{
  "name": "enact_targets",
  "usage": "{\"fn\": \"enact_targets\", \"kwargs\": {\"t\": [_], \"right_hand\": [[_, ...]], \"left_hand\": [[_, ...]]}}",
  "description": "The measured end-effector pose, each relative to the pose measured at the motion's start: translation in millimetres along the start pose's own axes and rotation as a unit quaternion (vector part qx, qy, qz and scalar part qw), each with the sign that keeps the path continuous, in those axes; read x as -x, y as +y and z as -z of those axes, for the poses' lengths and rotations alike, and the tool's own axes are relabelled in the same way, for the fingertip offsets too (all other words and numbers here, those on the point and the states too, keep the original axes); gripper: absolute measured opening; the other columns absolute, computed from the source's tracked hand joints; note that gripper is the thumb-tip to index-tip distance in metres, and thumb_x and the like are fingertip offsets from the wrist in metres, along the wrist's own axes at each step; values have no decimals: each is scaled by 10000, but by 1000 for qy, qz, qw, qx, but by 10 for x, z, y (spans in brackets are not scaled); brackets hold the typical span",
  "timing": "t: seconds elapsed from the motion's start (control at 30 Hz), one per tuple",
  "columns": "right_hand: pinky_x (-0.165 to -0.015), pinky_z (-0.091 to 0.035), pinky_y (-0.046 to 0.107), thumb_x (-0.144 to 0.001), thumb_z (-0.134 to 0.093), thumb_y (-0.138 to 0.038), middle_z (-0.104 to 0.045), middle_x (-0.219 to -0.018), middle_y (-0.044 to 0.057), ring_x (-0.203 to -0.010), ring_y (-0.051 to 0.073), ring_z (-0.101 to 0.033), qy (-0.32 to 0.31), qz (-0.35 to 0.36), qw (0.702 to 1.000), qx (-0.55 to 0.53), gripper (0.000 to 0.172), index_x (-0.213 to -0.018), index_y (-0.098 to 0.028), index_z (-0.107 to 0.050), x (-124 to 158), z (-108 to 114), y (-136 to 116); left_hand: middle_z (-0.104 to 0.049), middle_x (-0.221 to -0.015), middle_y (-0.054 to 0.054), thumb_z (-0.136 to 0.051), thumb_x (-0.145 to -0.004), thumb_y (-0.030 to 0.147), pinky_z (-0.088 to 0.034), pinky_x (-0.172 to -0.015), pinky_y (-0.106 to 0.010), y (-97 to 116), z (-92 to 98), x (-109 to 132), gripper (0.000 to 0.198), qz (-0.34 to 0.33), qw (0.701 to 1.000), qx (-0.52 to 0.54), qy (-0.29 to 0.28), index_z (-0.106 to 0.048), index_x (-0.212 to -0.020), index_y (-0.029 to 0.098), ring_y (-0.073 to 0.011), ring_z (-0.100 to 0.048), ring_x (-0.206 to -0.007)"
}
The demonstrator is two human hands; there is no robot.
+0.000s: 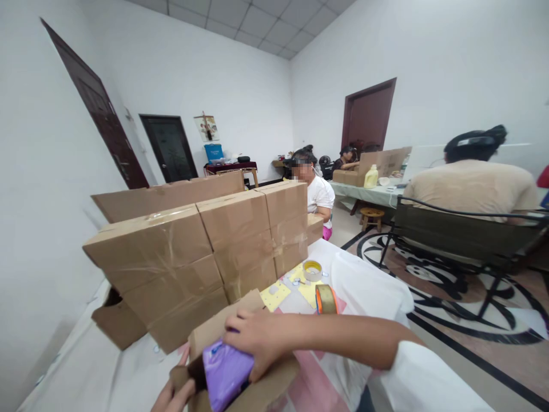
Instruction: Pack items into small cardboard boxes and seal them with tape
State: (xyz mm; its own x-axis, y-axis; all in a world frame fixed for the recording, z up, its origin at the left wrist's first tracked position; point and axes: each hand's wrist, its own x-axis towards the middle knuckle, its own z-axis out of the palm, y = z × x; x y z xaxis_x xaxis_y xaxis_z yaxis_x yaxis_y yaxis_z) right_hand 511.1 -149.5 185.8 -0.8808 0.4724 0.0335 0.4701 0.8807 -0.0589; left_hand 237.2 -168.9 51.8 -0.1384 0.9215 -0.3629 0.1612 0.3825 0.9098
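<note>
An open cardboard box (274, 380) stands at the table's near edge with its flaps up. In it lies a purple plastic-wrapped pack (227, 372), tilted. My right hand (259, 341) reaches in from the right, its fingers curled over the top of the pack. At the lower left, my left hand (178, 386) is closed on the box's left edge, beside a dark gap next to the pack; part of this hand is cut off by the frame.
Stacked taped boxes (163, 246) rise behind the open box. A clear tape roll (312, 270) and a brown tape roll (326, 299) lie on the patterned tablecloth (309, 366). A person (319, 194) sits beyond the stacks; others sit at a green-covered table (351, 190).
</note>
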Motion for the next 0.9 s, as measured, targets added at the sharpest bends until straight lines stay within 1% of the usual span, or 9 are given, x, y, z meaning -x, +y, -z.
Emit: {"fn": "enact_targets", "kwargs": {"t": [0.07,0.13,0.2,0.3,0.4,0.53,0.7,0.8,0.9], "right_hand": [[-635,-516,366,-702,-747,-568,-565,-1230,206,-1060,354,-552,-16,16,1000,21,744,-1253,-94,-588,-66,37,15],[-637,-518,371,-699,-749,-546,-582,-1199,202,-1037,349,-559,-17,19,1000,17,710,-1225,-94,-598,-62,85,49],[-683,-530,380,-705,-747,-519,-573,-1227,199,-1060,342,-557,2,19,1000,-2,712,-1258,-103,-576,4,135,90],[-783,-535,380,-715,-756,-450,-543,-1280,188,-1115,327,-537,35,4,999,-25,757,-1343,-107,-511,135,175,137],[-799,-531,369,-731,-747,-400,-529,-1297,177,-1122,320,-530,28,-19,999,-33,751,-1371,-112,-481,191,140,155],[-765,-528,368,-744,-738,-399,-531,-1284,178,-1093,322,-535,-5,-29,999,-13,707,-1342,-108,-496,131,45,157],[-739,-524,380,-759,-753,-418,-558,-1225,175,-1043,323,-546,-17,-33,999,16,654,-1279,-91,-529,37,-21,146],[-732,-525,401,-760,-764,-398,-556,-1224,170,-1024,330,-546,7,-30,999,33,612,-1249,-103,-546,10,-92,131],[-707,-528,408,-768,-755,-355,-550,-1237,155,-1017,329,-546,22,-34,999,29,568,-1241,-118,-549,3,-160,117]], "left_hand": [[-545,-1487,-141,-653,-687,500,-512,-1041,-545,-16,-74,-13,834,-78,996,-40,28,-451,-1453,240,-388,-538,-1355],[-502,-1532,-137,-647,-679,442,-392,-1174,-473,-35,-140,-15,872,-141,987,-65,39,-423,-1487,200,-349,-460,-1432],[-485,-1550,-128,-631,-674,404,-343,-1210,-423,-58,-171,-9,876,-156,985,-58,50,-418,-1493,178,-326,-433,-1454],[-475,-1558,-129,-644,-644,392,-417,-1165,-407,-93,-148,2,891,-133,989,-21,58,-437,-1479,159,-342,-448,-1440],[-520,-1522,-111,-627,-692,409,-511,-1064,-399,-91,-107,19,855,-120,991,-12,58,-425,-1497,202,-336,-536,-1365],[-688,-1292,-137,-530,-795,456,-531,-964,-467,92,-121,127,723,-79,976,-169,115,-465,-1477,224,-372,-648,-1198],[-756,-1048,-154,-476,-826,500,-519,-799,-483,509,-212,392,633,-21,911,-392,128,-532,-1405,251,-429,-707,-949],[-751,-1021,-174,-475,-812,468,-519,-773,-469,644,-243,451,611,-12,887,-443,127,-536,-1368,223,-428,-706,-948],[-752,-985,-147,-503,-786,436,-544,-787,-439,634,-217,447,530,-18,906,-405,123,-590,-1253,201,-375,-716,-930]]}}
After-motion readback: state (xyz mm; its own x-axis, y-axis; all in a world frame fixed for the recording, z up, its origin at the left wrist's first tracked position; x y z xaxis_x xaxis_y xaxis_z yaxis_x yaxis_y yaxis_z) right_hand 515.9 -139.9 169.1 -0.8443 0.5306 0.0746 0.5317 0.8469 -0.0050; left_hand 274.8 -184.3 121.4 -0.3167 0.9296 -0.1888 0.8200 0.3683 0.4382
